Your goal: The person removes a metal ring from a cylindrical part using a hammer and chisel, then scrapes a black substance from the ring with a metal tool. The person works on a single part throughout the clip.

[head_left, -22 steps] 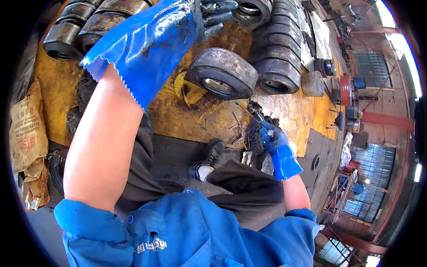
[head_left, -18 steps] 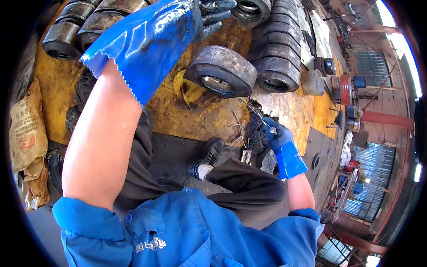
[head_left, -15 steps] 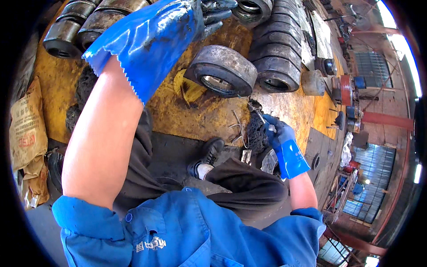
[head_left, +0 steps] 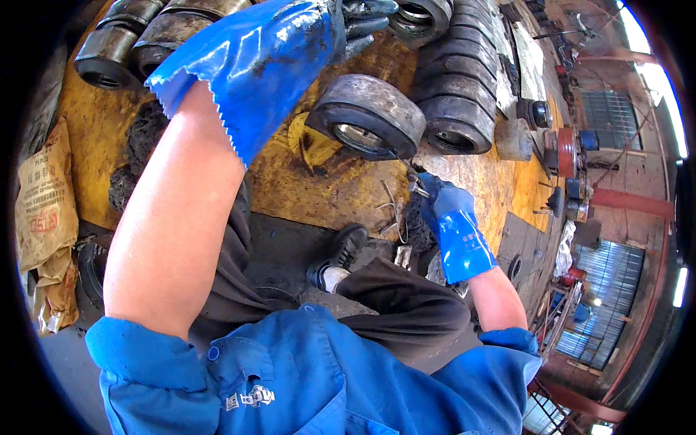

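Note:
Both of my hands wear blue rubber gloves darkened with grime. My left hand (head_left: 341, 29) is stretched out at the top, its blackened fingers extended and apart above the table beside a ring. In my right hand (head_left: 444, 201) is a slim metal tool (head_left: 416, 185), its grip mostly hidden by the glove. The tool points at the lower edge of a thick, dark metal ring (head_left: 368, 116) that lies tilted on the table, its round bore facing me. Whether the tip touches the ring I cannot tell.
Several similar rings (head_left: 458, 123) stand in a row right of the tilted one, with more (head_left: 109, 58) at far left. Bent wire (head_left: 394, 206) and a dark shaggy clump (head_left: 417, 225) lie near the yellow-brown table's (head_left: 290, 196) front edge. A paper sack (head_left: 45, 203) stands left.
My right hand has moved up and slightly left with the tool, closer to the tilted ring. My left hand stays stretched out, shifted slightly right in the view.

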The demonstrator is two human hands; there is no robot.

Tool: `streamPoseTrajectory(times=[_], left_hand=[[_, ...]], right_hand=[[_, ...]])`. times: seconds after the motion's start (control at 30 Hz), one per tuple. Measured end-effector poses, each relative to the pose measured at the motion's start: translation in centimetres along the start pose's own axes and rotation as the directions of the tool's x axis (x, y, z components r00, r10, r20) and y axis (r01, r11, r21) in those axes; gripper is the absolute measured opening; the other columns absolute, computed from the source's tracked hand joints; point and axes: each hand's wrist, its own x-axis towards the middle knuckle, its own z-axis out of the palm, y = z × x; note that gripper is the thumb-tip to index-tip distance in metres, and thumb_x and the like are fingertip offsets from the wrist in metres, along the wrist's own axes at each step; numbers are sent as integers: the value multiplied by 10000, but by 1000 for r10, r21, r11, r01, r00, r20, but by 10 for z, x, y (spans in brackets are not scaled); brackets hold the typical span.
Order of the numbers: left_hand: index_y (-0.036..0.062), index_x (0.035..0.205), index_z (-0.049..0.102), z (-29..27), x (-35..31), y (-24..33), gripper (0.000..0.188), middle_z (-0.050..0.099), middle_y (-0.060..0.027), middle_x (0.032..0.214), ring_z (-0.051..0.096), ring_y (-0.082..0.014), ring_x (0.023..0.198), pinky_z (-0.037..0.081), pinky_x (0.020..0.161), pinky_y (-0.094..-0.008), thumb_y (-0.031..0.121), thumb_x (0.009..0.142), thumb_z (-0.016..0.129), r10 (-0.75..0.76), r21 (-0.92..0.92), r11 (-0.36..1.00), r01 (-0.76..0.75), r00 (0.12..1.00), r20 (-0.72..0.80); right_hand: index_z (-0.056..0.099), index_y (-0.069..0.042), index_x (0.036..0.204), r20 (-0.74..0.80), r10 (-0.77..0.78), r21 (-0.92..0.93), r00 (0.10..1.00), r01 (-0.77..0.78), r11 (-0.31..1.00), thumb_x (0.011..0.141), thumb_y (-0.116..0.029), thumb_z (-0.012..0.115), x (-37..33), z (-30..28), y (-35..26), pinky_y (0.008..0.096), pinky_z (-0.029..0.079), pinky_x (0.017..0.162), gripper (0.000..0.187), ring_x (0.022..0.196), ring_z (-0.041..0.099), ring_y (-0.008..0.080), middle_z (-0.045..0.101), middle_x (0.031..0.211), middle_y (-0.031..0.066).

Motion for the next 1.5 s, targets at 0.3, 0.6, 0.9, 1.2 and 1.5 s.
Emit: streamPoseTrajectory(times=[0.3,0.6,0.9,1.2,1.5], left_hand=[[131,1311,543,3,-11,7,443,571,-136,1380,555,-290,1221,440,990,-475,456,1021,463,38,13,999,-38,998,-46],[107,1358,523,24,-22,3,472,570,-148,1378,559,-292,1216,445,997,-466,437,1028,457,117,92,990,-105,982,-145],[120,1468,440,38,-19,-11,524,381,-102,1551,360,-251,1426,290,1155,-427,392,1023,381,89,60,995,-81,986,-142],[116,1556,315,-30,-3,34,567,225,-100,1648,218,-246,1519,217,1204,-458,381,1055,307,-5,-25,1000,3,996,-89],[114,1524,392,72,-15,-51,553,313,-66,1619,289,-270,1493,262,1183,-486,353,1026,419,40,125,992,8,926,-376]], right_hand=[[647,-243,1263,-101,-40,127,994,53,990,931,-254,563,27,44,-11,438,553,793,342,954,704,331,722,1005,166],[627,-63,1302,130,-82,952,988,-101,288,937,-118,677,-2,58,49,261,503,661,373,792,629,122,707,958,39],[516,-23,1409,-1,216,999,976,-11,53,935,-78,616,-126,78,179,273,522,673,488,903,676,180,715,1027,114],[645,-220,1242,89,869,640,487,-696,324,934,-334,578,-199,253,194,469,543,818,335,938,684,401,706,990,210],[505,-205,1391,297,801,444,521,-817,367,873,-170,579,-213,365,114,506,549,829,524,971,701,360,706,1125,160]])
